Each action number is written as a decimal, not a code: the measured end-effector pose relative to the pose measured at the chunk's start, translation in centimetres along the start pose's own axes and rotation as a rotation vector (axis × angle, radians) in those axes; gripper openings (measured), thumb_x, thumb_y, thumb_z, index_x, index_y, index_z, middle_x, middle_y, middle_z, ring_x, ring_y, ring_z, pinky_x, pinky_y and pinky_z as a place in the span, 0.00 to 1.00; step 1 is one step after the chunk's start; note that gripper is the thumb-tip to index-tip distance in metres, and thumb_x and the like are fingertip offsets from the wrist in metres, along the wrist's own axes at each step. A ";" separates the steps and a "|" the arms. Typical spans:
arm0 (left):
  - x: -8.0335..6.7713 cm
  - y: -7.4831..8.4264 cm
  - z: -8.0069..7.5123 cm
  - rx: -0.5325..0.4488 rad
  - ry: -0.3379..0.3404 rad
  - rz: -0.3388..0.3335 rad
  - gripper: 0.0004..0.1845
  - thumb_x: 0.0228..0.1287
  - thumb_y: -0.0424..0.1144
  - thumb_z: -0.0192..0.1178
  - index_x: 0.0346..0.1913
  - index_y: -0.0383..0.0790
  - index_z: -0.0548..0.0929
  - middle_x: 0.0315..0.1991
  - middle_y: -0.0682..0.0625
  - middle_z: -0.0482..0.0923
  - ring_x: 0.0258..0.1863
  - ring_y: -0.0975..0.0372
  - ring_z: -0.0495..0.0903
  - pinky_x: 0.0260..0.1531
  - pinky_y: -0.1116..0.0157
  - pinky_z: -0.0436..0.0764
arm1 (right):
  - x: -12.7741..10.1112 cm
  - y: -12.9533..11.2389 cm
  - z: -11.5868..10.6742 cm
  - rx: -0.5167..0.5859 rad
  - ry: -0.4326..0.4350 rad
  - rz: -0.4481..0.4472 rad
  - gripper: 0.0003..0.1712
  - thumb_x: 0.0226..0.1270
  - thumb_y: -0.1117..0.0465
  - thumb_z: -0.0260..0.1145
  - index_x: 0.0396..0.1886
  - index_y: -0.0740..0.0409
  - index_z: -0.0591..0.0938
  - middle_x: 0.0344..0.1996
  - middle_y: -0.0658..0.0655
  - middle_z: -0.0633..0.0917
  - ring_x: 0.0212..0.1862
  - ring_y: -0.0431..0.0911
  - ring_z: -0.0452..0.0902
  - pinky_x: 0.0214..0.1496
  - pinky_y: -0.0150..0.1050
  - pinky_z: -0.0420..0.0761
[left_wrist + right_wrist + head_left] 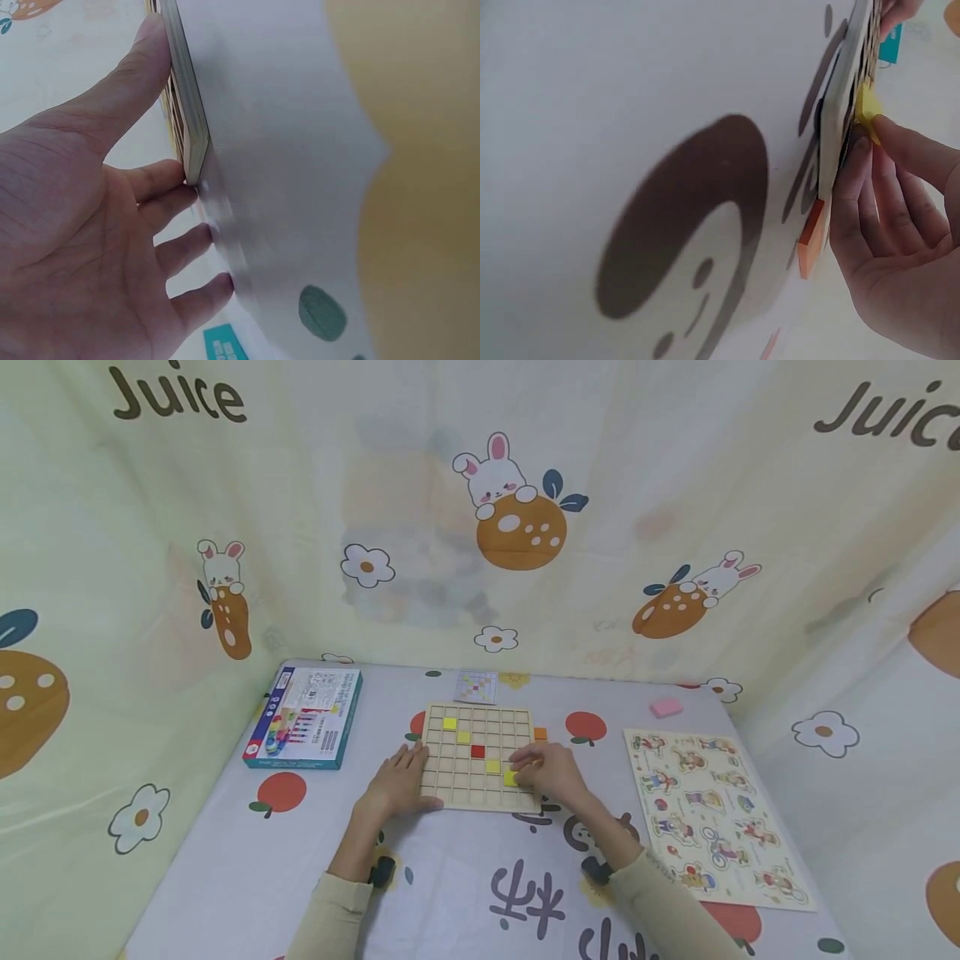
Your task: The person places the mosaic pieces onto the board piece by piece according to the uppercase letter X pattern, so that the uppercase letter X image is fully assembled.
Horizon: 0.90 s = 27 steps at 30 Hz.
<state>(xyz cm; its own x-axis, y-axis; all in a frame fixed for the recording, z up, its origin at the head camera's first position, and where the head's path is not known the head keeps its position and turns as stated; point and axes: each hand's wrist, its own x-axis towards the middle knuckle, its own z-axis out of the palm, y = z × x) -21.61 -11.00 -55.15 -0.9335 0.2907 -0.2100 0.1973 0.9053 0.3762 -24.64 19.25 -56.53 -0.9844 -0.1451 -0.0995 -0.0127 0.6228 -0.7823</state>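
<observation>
Soft, even light fills the head view, while both wrist views look dimmer, greyer and slightly blurred.

Matt wood, smooth cloth

The board looks like matt, unvarnished wood; the yellow tile looks smooth. The box is smooth printed card, the curtain thin creased cloth, the sleeve matt fabric.

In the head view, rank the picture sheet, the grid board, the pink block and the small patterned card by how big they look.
Largest to smallest:
1. picture sheet
2. grid board, partly covered by the hands
3. small patterned card
4. pink block
</observation>
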 end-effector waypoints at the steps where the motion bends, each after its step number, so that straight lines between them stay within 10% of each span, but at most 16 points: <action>1: 0.0 0.0 0.0 -0.001 -0.001 0.000 0.55 0.61 0.55 0.75 0.81 0.32 0.58 0.83 0.36 0.53 0.82 0.40 0.51 0.79 0.41 0.55 | 0.0 0.0 0.1 -0.006 -0.002 0.003 0.16 0.56 0.65 0.82 0.43 0.46 0.91 0.31 0.44 0.89 0.35 0.44 0.83 0.34 0.39 0.83; 15: 0.3 -0.2 0.1 0.004 -0.003 0.000 0.56 0.61 0.58 0.74 0.82 0.34 0.58 0.83 0.38 0.52 0.82 0.41 0.50 0.79 0.41 0.56 | 0.4 0.5 -0.1 -0.037 0.013 -0.066 0.12 0.58 0.63 0.81 0.42 0.50 0.91 0.30 0.44 0.89 0.35 0.41 0.85 0.36 0.36 0.85; 27: 0.3 -0.3 0.3 0.002 0.002 0.001 0.56 0.60 0.59 0.74 0.81 0.34 0.59 0.83 0.38 0.53 0.82 0.42 0.51 0.78 0.41 0.56 | 3.9 2.9 -2.9 -0.126 0.269 0.010 0.14 0.65 0.63 0.72 0.50 0.53 0.89 0.44 0.52 0.91 0.42 0.48 0.88 0.42 0.43 0.87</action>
<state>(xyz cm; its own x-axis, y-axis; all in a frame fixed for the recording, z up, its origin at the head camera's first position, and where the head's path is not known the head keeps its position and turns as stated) -21.84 -11.09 -55.65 -0.9341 0.2907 -0.2075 0.1988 0.9058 0.3741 -29.04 22.72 -57.34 -0.9956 0.0603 0.0724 -0.0074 0.7161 -0.6980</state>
